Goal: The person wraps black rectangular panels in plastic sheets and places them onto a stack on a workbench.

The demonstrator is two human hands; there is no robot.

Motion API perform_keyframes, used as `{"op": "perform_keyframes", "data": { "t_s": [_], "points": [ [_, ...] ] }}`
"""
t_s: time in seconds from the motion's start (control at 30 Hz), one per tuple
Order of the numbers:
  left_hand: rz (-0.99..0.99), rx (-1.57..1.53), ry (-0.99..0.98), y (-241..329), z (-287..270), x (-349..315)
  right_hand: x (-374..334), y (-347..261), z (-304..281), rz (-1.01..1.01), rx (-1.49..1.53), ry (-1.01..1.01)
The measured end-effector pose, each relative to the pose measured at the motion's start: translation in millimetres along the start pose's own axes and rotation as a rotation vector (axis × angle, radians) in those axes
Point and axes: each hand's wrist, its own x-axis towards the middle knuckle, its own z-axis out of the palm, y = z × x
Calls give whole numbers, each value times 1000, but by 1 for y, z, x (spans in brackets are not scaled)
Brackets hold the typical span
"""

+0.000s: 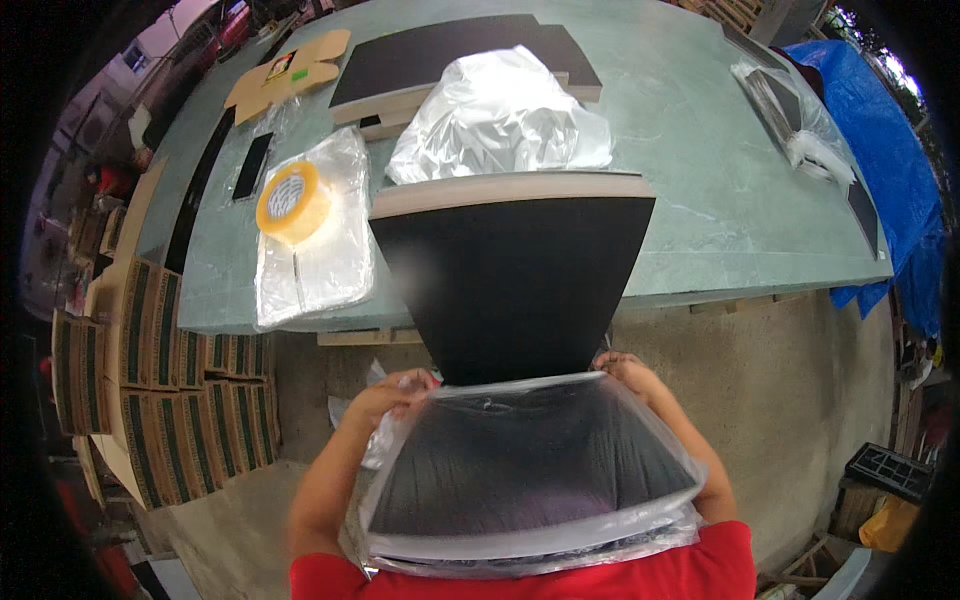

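A black flat panel stack [515, 275] with a pale far edge reaches from the table edge toward me. Its near end meets a clear plastic bag [520, 460], which lies in front of my chest with dark panel surface showing through. My left hand [402, 393] is closed on the bag's left rim, fingers bent. On the other side, my right hand [630, 372] pinches the rim at the right corner, its fingertips partly hidden. Just beyond the panel lies a crumpled heap of clear plastic bags [500, 120].
A tape roll [293, 203] sits on flat plastic bags [315, 270] at the left of the green table [690, 200]. Behind are more black panels [460, 50], a phone [253, 166] and cut cardboard [290, 75]. Stacked cartons [190, 400] stand left; a blue tarp [880, 150] hangs right.
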Motion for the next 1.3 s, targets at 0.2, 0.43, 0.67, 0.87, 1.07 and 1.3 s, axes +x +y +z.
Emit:
{"op": "perform_keyframes", "data": {
  "t_s": [0.2,0.43,0.67,0.87,1.07,1.3],
  "points": [
    [-12,516,547,-33,3,51,65,64,-3,-357,-1000,749],
    [397,812,-407,149,135,-83,-116,-108,71,-613,-312,-1005],
    [150,1098,-150,1,121,13,-28,10,81,-228,-1239,-762],
    [640,878,240,80,145,53,-10,-64,128,-182,-1225,-756],
    [1091,555,94,197,186,-5,-57,-120,174,-724,-144,-363],
    [688,249,270,182,148,-6,-65,-93,131,-500,-299,-439]
  ]
}}
